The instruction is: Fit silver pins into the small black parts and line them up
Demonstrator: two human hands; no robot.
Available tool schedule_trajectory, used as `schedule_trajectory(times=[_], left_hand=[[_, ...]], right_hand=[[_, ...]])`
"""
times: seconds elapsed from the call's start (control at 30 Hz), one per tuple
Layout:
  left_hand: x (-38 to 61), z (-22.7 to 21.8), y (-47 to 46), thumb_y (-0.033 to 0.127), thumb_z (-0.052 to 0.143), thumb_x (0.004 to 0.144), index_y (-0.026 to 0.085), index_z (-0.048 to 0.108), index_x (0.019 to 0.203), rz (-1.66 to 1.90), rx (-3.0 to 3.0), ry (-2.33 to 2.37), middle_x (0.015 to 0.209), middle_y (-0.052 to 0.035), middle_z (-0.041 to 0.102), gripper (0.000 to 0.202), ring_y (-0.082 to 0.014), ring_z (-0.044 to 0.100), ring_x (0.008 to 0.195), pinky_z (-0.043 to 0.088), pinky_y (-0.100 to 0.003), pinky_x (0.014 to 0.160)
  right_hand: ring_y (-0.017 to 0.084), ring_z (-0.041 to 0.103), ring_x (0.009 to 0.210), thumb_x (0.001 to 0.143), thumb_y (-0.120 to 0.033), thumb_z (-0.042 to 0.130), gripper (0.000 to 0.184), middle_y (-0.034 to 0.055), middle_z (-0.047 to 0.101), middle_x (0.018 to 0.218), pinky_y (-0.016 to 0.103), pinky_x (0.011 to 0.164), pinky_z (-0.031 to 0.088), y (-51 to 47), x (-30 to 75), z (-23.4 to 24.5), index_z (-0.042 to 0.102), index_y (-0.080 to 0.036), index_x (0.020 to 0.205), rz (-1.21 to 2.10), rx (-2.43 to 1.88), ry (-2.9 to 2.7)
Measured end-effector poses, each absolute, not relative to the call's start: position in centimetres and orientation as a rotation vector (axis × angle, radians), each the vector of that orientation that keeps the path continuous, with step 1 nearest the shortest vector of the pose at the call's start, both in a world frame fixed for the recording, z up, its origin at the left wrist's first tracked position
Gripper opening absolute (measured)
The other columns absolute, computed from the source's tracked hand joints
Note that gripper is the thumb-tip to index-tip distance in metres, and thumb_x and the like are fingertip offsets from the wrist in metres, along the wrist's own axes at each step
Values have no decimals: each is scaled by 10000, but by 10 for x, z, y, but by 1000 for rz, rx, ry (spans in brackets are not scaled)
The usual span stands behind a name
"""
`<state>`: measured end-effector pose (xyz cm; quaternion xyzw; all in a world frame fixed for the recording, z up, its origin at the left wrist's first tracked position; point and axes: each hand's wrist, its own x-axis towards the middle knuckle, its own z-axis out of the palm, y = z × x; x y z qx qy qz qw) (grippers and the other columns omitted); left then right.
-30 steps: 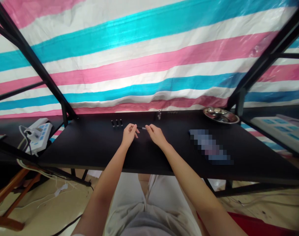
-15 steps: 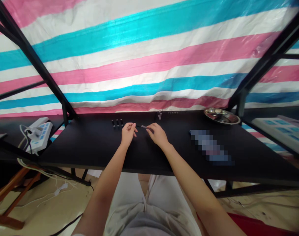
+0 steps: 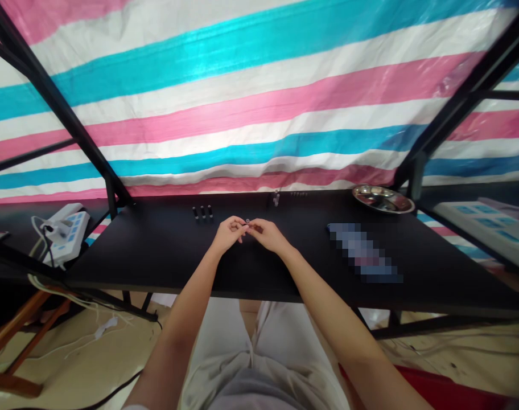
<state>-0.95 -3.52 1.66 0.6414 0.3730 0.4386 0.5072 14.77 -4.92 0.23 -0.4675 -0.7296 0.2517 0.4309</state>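
Above the middle of the black table, my left hand (image 3: 230, 234) and my right hand (image 3: 268, 234) meet fingertip to fingertip. Both are closed in a pinch around a small cylindrical piece (image 3: 248, 221), whose pale round end pokes up between them. Fingers hide most of it, so its exact kind cannot be made out. Left of the hands, three short dark cylinders (image 3: 203, 212) with pale ends stand in a row. Beyond the hands lie a few small silvery pieces (image 3: 276, 197), and a row of several tiny pieces (image 3: 299, 194) is to their right.
A round metal tray (image 3: 407, 209) sits at the back right of the black table (image 3: 157, 256). A blurred-out flat blue object (image 3: 362, 250) lies right of my arm. Power strips (image 3: 74, 236) rest on the left side table. Striped sheeting (image 3: 259, 114) hangs behind.
My hands have come together from a small gap apart. The thin dark piece at my left fingers and the greyish piece at my right now meet, mostly hidden by fingers.
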Motion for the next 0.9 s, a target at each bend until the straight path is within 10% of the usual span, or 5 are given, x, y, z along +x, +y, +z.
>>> schedule_trajectory(times=[0.9], left_hand=[[-15,0,-26,390,445,811,170,516,652,1076,1945,1340,514,33,521,281,-71,460,452,367,-190,502]], right_hand=[[189,613,807,756,-326,558,175,68,672,849,259,677,432,41,206,-7,643,-188,819,288,-2024,-1632]])
